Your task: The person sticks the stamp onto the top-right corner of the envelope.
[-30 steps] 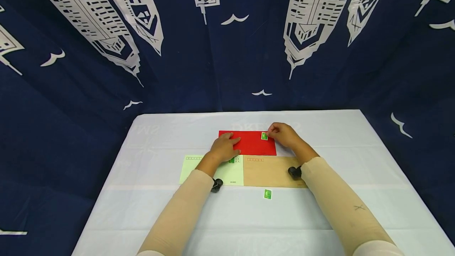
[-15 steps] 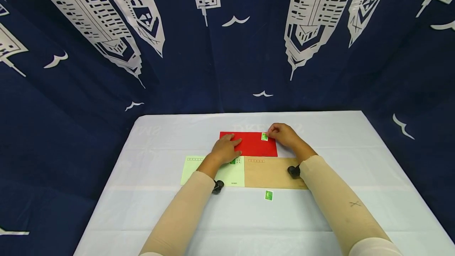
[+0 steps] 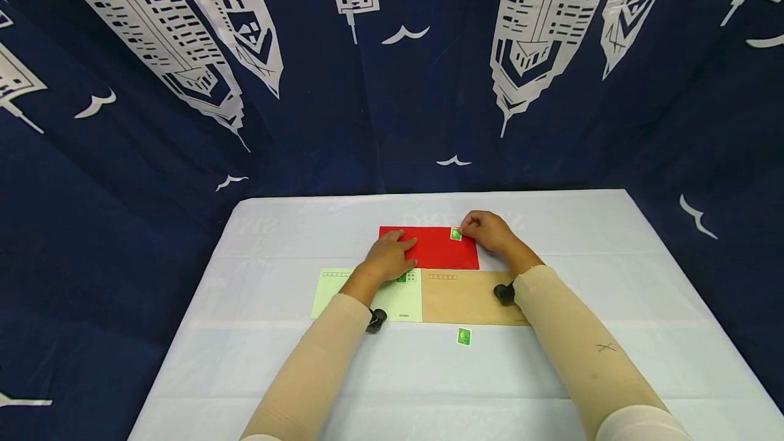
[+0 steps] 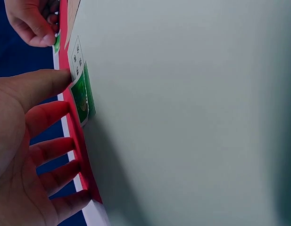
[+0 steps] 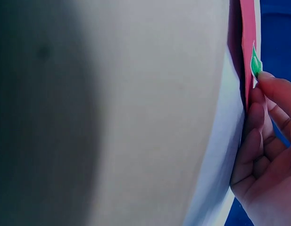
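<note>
A red envelope [image 3: 437, 250] lies at the back of the white table. My left hand [image 3: 388, 255] rests on its left part with the fingers spread, as the left wrist view also shows. My right hand [image 3: 486, 229] pinches a small green postage stamp [image 3: 456, 233] between thumb and forefinger, over the envelope's upper right corner. In the right wrist view the stamp [image 5: 255, 63] stands tilted at the thumb tip. Just in front lies a pale green envelope [image 3: 398, 305], with a green stamp [image 4: 81, 98] at its corner, its edge lifted in the left wrist view.
A brown envelope [image 3: 465, 298] adjoins the pale green one on the right, partly under the right forearm. One loose green stamp [image 3: 464, 337] lies in front of it on the white tablecloth [image 3: 367, 373]. A dark blue printed curtain [image 3: 380, 121] hangs behind the table.
Both hands stay almost where they were. The stamp in my right hand has shifted very slightly at the red envelope's corner, and the right forearm has edged a little left.
</note>
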The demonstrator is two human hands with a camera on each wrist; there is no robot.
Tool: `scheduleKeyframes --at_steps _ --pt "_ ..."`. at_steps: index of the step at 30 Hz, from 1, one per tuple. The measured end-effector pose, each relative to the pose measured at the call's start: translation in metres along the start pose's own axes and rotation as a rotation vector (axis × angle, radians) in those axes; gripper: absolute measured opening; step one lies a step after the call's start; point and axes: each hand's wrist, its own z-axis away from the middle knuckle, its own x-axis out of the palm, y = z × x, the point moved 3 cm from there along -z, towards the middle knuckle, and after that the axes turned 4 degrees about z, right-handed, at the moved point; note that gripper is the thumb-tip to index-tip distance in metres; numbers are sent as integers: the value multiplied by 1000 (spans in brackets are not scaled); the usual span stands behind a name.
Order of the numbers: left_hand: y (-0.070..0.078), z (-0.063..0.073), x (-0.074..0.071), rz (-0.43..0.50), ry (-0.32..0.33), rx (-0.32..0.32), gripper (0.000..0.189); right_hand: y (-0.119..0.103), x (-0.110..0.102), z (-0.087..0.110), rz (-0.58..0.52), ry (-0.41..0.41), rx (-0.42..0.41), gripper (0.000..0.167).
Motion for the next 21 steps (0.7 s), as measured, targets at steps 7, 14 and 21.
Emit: scheduleKeyframes --at_steps 7,14,21 --pt "0 1 0 3 -5 -5 61 -1 0 -1 25 11 5 12" --pt "0 1 0 2 -6 1 61 1 2 -4 64 11 15 13" --pt "-1 0 0 2 -5 6 62 -1 1 -4 88 9 32 13"
